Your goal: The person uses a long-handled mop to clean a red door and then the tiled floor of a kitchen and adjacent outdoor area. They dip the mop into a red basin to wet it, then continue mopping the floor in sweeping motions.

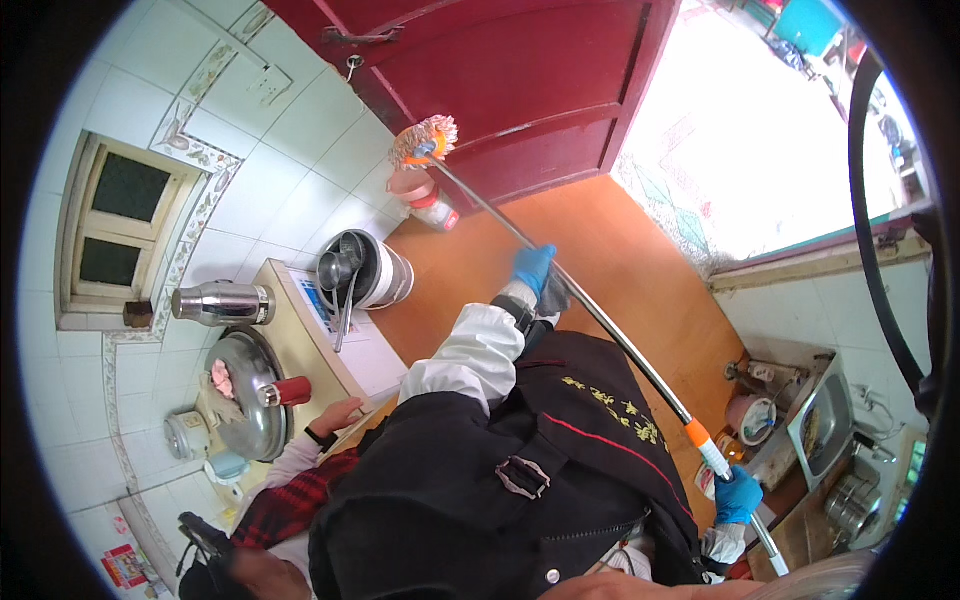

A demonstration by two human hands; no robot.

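My left hand [534, 268], in a blue glove, is closed around the upper middle part of a metal mop pole [615, 334]. A grey, cloth-like thing [555, 294] shows beside that hand; what it is attached to cannot be told. Farther down the pole, past its orange collar, my right hand [736, 495] grips the white and metal handle part, also in a blue glove. The mop's shaggy head [424, 142], with an orange rim, is at the far end of the pole, raised before a red door [525, 90]. I wear a black apron and white sleeves.
Another person's hand [341, 416] lies at the counter [315, 322] on the left. A pot lid [259, 420], steel flask [223, 302] and red flask [289, 391] are nearby. A bucket with ladles [386, 274] stands beyond; a sink [825, 412] and pink bucket [750, 416] are right.
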